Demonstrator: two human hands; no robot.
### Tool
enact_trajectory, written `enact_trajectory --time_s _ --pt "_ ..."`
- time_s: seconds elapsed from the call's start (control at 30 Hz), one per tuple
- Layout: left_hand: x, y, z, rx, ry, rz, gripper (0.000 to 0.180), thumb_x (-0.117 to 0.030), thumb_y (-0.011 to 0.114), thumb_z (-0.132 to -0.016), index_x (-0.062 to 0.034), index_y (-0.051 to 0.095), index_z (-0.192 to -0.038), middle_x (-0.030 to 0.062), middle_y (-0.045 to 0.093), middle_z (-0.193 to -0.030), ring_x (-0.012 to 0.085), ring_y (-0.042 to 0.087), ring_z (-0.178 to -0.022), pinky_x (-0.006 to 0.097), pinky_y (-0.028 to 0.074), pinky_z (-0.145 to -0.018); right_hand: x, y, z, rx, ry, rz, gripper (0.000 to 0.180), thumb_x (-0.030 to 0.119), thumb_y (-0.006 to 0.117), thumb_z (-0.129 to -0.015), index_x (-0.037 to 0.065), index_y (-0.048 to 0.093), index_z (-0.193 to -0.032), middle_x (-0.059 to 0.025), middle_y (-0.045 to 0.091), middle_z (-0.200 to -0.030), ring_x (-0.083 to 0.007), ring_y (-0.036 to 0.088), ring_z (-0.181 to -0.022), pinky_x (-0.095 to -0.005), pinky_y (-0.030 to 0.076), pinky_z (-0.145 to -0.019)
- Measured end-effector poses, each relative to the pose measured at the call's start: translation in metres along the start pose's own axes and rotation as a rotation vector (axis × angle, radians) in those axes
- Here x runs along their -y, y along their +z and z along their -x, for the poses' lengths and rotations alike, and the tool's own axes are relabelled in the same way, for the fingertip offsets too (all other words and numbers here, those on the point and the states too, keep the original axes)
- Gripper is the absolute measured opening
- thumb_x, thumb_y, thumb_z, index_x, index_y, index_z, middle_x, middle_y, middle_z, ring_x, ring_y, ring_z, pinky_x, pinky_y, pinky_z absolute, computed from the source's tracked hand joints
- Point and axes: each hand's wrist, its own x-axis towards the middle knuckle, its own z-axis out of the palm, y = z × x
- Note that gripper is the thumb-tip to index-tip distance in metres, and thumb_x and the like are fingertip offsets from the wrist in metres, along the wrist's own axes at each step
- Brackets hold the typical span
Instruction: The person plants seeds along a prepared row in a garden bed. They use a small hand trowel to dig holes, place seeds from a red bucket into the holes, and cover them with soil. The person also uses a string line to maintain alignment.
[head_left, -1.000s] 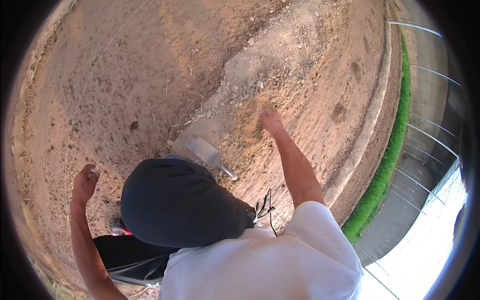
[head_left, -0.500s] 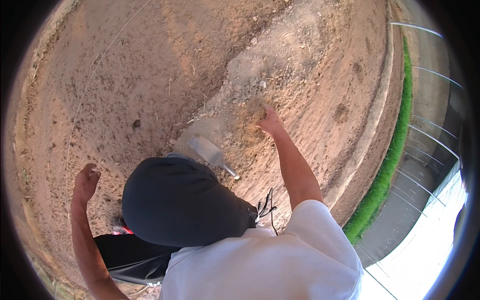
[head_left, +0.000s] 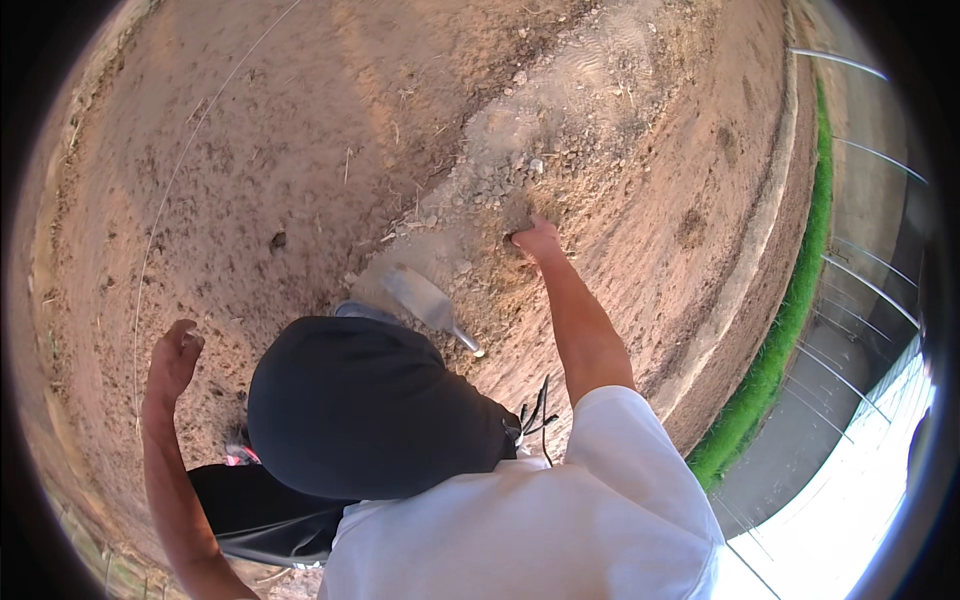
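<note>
My right hand (head_left: 538, 240) reaches forward to the loose soil. Its fingers are closed at a brown clod of earth (head_left: 517, 212), partly hidden by the hand, with a dark hollow just beside it. A metal hand trowel (head_left: 420, 297) lies flat on the dirt between my bent knee and that hand, its handle pointing toward me. Away at the left, my left hand (head_left: 175, 358) hangs over the ground beside my leg, fingers loosely curled and apart, with nothing visible in it.
A strip of pale, stony soil (head_left: 560, 120) runs up from the trowel. Thin string (head_left: 190, 145) arcs across the dirt on the left. To the right are a low soil ridge (head_left: 745, 240), green grass (head_left: 790, 330) and pale curved hoops (head_left: 872, 283) by a paved strip.
My right hand's fingers have closed in on the soil, and the brown clod now shows at the fingertips. The left hand stays about where it was; the trowel lies still.
</note>
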Motion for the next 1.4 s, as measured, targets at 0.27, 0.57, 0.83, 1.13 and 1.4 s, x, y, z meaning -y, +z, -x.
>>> enact_trajectory --time_s 0.27,0.57,0.83,1.13,1.4 --pt "0.013 0.000 0.002 0.028 -0.038 -0.012 0.033 -0.018 0.066 -0.093 -0.0036 0.060 -0.121 0.0216 0.069 -0.094 0.0299 0.068 -0.088 0.039 0.052 -0.078 -0.014 -0.023 0.013 -0.037 -0.052 -0.404 0.054 0.004 0.066 -0.082 0.003 0.060 -0.135 -0.0132 0.069 -0.109 -0.0216 0.063 -0.093 -0.0334 0.051 -0.083" --pt "0.008 0.003 -0.003 0.018 -0.042 0.009 0.034 -0.019 0.066 -0.093 -0.0029 0.059 -0.122 0.0214 0.069 -0.096 0.0281 0.067 -0.090 0.039 0.052 -0.081 -0.022 -0.022 0.003 0.035 -0.075 -0.487 0.040 0.013 0.076 -0.086 0.003 0.065 -0.123 -0.0082 0.071 -0.099 -0.0158 0.067 -0.089 -0.0304 0.057 -0.062" --pt "0.010 -0.001 0.004 0.025 -0.073 0.021 0.033 -0.019 0.066 -0.093 -0.0031 0.059 -0.121 0.0188 0.068 -0.093 0.0261 0.065 -0.086 0.038 0.051 -0.080 0.008 0.004 0.012 -0.131 -0.262 -0.097 0.029 0.014 0.073 -0.089 0.003 0.068 -0.116 -0.0079 0.072 -0.096 -0.0151 0.069 -0.069 -0.0287 0.057 -0.061" --pt "0.015 0.004 -0.001 0.017 -0.006 -0.012 0.033 -0.019 0.066 -0.093 -0.0033 0.059 -0.122 0.0177 0.068 -0.088 0.0263 0.065 -0.082 0.038 0.052 -0.075 -0.027 -0.030 0.000 -0.031 -0.038 -0.297 0.028 0.009 0.068 -0.091 0.007 0.070 -0.119 -0.0096 0.074 -0.105 -0.0146 0.073 -0.078 -0.0280 0.058 -0.066" --pt "0.010 0.004 -0.005 0.020 -0.005 0.005 0.033 -0.019 0.066 -0.092 -0.0025 0.060 -0.121 0.0196 0.068 -0.090 0.0274 0.066 -0.082 0.038 0.052 -0.075 -0.026 -0.003 -0.011 -0.209 -0.222 0.043 0.036 0.025 0.074 -0.086 0.007 0.070 -0.117 -0.0100 0.075 -0.097 -0.0167 0.073 -0.078 -0.0316 0.058 -0.073"
